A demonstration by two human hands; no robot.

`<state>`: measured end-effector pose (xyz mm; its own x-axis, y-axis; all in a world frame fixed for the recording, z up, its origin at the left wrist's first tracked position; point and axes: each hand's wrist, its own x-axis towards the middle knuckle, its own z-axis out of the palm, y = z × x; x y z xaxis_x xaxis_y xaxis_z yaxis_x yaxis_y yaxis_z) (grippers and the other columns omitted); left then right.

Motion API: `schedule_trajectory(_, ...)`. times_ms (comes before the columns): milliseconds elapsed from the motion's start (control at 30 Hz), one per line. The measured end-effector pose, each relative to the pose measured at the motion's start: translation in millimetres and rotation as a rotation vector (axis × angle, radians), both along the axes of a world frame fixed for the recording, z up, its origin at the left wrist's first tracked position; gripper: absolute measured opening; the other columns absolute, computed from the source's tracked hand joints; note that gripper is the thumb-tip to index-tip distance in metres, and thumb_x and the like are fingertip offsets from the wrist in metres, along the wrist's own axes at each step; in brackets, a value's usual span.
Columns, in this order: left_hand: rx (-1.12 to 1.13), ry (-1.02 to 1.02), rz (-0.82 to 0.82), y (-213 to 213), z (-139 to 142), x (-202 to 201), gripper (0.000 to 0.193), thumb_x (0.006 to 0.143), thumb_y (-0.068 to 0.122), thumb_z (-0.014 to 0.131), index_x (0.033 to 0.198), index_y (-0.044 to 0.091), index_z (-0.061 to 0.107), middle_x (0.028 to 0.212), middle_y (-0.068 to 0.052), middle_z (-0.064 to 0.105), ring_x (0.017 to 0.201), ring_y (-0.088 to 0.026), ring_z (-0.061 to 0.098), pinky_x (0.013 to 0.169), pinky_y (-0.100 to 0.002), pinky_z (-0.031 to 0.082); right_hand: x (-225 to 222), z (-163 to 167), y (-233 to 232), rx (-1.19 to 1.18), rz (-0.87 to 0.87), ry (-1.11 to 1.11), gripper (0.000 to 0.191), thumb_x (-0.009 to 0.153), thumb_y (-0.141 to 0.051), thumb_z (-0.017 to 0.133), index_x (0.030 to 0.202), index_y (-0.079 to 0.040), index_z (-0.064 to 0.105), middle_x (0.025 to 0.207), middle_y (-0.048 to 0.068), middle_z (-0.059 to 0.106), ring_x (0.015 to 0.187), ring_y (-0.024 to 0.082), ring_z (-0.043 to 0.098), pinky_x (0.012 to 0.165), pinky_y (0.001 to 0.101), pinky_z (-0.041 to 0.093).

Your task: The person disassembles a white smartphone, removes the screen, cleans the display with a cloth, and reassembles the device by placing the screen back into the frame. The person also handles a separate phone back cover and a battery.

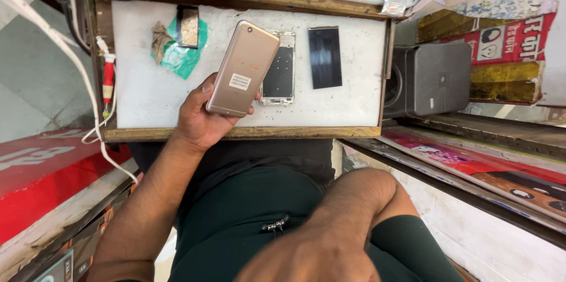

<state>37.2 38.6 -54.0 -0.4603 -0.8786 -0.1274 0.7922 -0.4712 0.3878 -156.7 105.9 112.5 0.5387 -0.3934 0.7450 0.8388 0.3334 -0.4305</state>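
Two phone parts already lie apart on the white counter (pixel 147 93): a bare metal frame (pixel 279 68) and, right of it, a black screen panel (pixel 325 57). The left hand (pixel 199 118) is clamped on a gold phone (pixel 242 68), back up, above the counter's near edge, seemingly unopened. The right hand (pixel 312 258) rests near the lap; its fingers cannot be told.

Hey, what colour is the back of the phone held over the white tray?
Rose gold, with a small white sticker; the phone shows best in the head view, held in the left hand.
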Motion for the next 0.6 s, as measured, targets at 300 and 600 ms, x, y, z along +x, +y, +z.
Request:
schedule_trajectory(300, 0.008, -0.001, 0.016, 6, -8, 0, 0.056, 0.101, 0.039, 0.064, 0.141, 0.001, 0.054, 0.139, -0.026, 0.06, 0.131, -0.041, 0.059, 0.104, -0.05, 0.054, -9, 20, -30, -0.257, -0.255, -0.027, 0.025, 0.108, -0.009, 0.037, 0.087, -0.012, 0.05, 0.084, 0.01, 0.054, 0.079, 0.032, 0.064, 0.08, 0.0542, 0.063)
schedule_trajectory(600, -0.07, -0.168, 0.113, 6, -3, 9, 0.049, 0.099, 0.029, 0.071, 0.137, 0.002, 0.057, 0.134, -0.025, 0.065, 0.128, -0.038, 0.063, 0.108, -0.051, 0.054, 8, 21, -45, -0.317, 0.04, -0.04, 0.032, 0.106, -0.013, 0.042, 0.073, -0.012, 0.045, 0.075, 0.008, 0.049, 0.073, 0.032, 0.06, 0.064, 0.0495, 0.053)
